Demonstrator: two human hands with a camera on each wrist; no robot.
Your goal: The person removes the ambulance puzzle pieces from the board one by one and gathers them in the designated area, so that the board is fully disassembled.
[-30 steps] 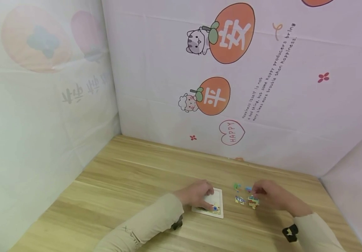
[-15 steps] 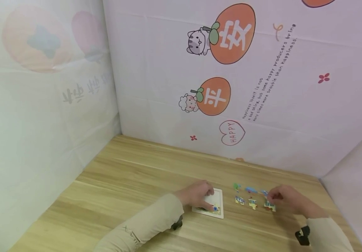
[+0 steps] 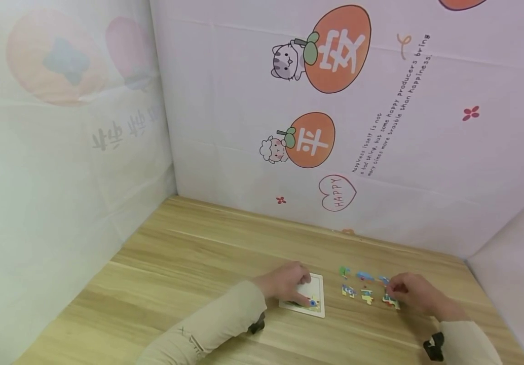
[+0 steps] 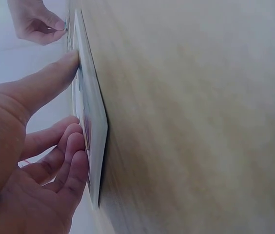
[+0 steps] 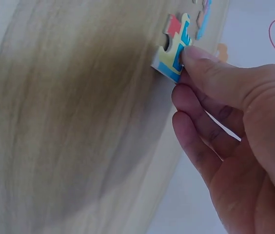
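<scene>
My left hand [image 3: 285,281] rests on a small white-rimmed puzzle board [image 3: 320,310] lying flat on the table. In the left wrist view, the thumb [image 4: 54,78] presses on the board's face and the loosely bent fingers [image 4: 76,165] touch it lower down. Part of the board's picture shows beside the thumb; the hand covers the rest. To the right, my right hand [image 3: 419,294] pinches a puzzle piece, yellow, red and blue [image 5: 169,61], between thumb and fingers, at the table surface. Whether it is fully down cannot be told.
Several loose pieces lie between board and right hand: a green one [image 3: 344,271], two blue ones, a blue-and-white one [image 3: 348,290] and a yellow one [image 3: 367,296]. The wooden table [image 3: 189,274] meets printed cloth walls [image 3: 225,167] at the back and sides.
My right hand has moved right with its puzzle piece, uncovering the yellow and blue pieces, and has stayed about there over the last half second. The left hand keeps its place on the board.
</scene>
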